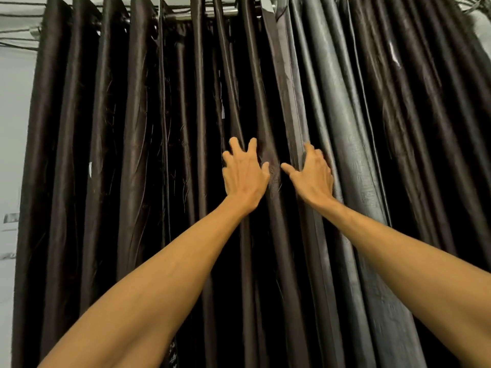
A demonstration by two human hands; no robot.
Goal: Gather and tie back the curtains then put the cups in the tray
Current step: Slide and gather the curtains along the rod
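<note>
Dark brown satin curtains fill the view, hanging in long folds from a rod [233, 12] at the top. The left curtain [127, 155] and the right curtain [398, 155] meet near the middle, where a paler grey lining [334, 107] shows on the right panel's edge. My left hand [245, 173] is spread with fingers apart and touches the folds of the left panel at its inner edge. My right hand [312, 176] lies against the right panel's edge, its fingers curling behind the fabric and its thumb pointing left. No cups or tray are in view.
A pale wall [13, 128] shows at the far left beside the curtain. Dark cables [18, 18] run along the top left. Both my bare forearms reach up from the bottom of the view.
</note>
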